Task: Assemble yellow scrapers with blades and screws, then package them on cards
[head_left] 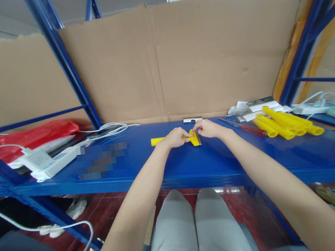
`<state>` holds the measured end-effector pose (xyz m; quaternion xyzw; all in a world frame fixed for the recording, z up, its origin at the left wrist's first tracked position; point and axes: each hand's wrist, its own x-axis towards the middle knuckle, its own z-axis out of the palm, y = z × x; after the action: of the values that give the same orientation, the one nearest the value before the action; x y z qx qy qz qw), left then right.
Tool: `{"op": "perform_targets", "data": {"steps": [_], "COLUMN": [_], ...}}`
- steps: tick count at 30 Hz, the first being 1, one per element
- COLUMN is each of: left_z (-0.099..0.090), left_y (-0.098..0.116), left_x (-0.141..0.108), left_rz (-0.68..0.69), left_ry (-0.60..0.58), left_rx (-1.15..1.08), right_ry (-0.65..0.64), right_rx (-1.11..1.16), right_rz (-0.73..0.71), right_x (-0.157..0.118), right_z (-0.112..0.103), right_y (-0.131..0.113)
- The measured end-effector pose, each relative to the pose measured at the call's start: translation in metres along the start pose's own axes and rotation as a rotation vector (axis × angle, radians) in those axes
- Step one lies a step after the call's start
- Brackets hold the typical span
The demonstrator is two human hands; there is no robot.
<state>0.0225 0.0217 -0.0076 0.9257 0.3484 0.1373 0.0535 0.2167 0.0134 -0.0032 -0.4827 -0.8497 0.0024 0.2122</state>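
Note:
A yellow scraper [194, 139] with a handle and a wide head lies across the middle of the blue shelf [148, 165]. Its handle end sticks out to the left of my left hand [175, 137], whose fingers are wrapped round it near the head. At the head's upper right, my right hand [206, 128] touches the tool with its fingers pressed together. A thin metallic edge runs along the head's right side. Just behind the hands lies a small white and dark flat piece [192, 119].
Several yellow tubes [281, 123] lie at the right beside a red-handled screwdriver [253, 130] and crumpled packaging [257, 107]. At the left are a white power strip [55, 165], cables [112, 128] and a red bag [42, 136]. Cardboard [207, 54] stands behind the shelf.

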Motion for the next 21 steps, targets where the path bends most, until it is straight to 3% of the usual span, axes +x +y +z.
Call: {"op": "perform_targets", "data": {"steps": [21], "left_z": [0.001], "left_y": [-0.005], "left_x": [0.001], "left_rz": [0.043], "left_ry": [0.021], "left_rx": [-0.112], "right_ry": [0.014], "right_rx": [-0.103], "right_rz": [-0.199], "right_x": [0.002], "right_z": [0.003], "right_y": [0.017]}}
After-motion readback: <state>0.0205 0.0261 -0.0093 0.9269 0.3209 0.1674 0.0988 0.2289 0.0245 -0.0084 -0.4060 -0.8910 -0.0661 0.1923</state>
